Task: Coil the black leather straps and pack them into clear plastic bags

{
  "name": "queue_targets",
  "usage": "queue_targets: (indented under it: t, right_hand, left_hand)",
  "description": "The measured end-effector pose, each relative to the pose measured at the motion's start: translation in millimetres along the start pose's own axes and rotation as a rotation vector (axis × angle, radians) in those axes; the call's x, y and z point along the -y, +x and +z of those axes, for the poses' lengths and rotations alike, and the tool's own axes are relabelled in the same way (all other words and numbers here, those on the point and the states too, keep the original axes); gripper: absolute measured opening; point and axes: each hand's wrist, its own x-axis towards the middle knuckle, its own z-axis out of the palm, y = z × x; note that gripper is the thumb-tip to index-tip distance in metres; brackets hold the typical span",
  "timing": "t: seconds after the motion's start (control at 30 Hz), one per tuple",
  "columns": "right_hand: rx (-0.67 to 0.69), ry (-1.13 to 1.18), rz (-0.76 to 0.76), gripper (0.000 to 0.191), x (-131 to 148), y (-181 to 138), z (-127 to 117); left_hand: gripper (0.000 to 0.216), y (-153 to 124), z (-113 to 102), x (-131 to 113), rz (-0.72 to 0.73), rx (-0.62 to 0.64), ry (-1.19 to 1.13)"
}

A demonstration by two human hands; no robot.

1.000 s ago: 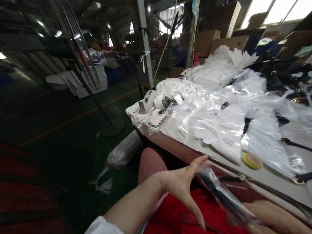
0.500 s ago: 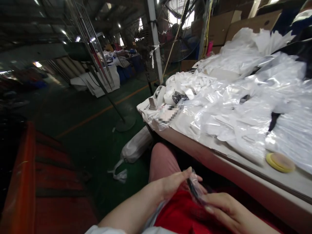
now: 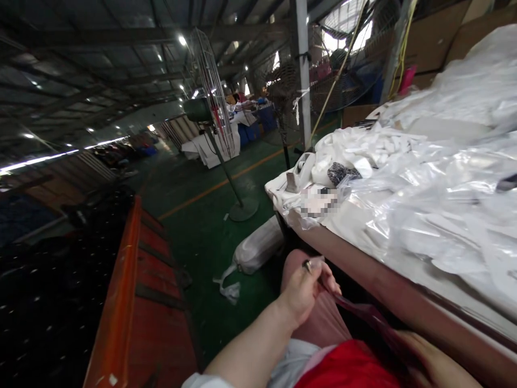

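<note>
My left hand [image 3: 302,293] is closed above my knee, its fingers wrapped round a dark strip [image 3: 369,312] in thin clear plastic. A small metallic-looking piece [image 3: 307,265] shows by the thumb. From there the strip runs down to the right in a blurred line. It reaches my right hand [image 3: 424,350] at the lower right, which grips it with fingers mostly covered by the strip and smeared. Red cloth [image 3: 351,366] lies over my lap beneath the strip. What exactly the strip is, I cannot make out.
The table [image 3: 404,275] on my right bears heaped clear plastic bags [image 3: 452,199], a white tape dispenser [image 3: 301,173] and a pixelated item [image 3: 319,203]. An orange-red bin [image 3: 157,307] holding dark material stands left. On the floor are a wrapped roll [image 3: 258,248] and a fan stand [image 3: 243,209].
The view has swung left. My hands have moved apart: the left is farther forward, the right lower and back, and the dark strip that was bunched between them is now drawn out.
</note>
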Motion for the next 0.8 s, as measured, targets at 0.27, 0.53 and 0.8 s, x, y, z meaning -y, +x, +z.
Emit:
queue_targets:
  t: [0.27,0.53,0.8]
  right_hand:
    - [0.003,0.348,0.115,0.063,78,-9,22]
    - [-0.137,0.449,0.246,0.047,74,-2,33]
    - [-0.197,0.132,0.201,0.047,71,-8,17]
  left_hand:
    - [0.061,-23,24,71,-0.317,0.279,0.258]
    - [0.036,-25,23,79,-0.325,0.365,0.553]
    - [0.055,-1,0,46,-0.391,0.114,0.341]
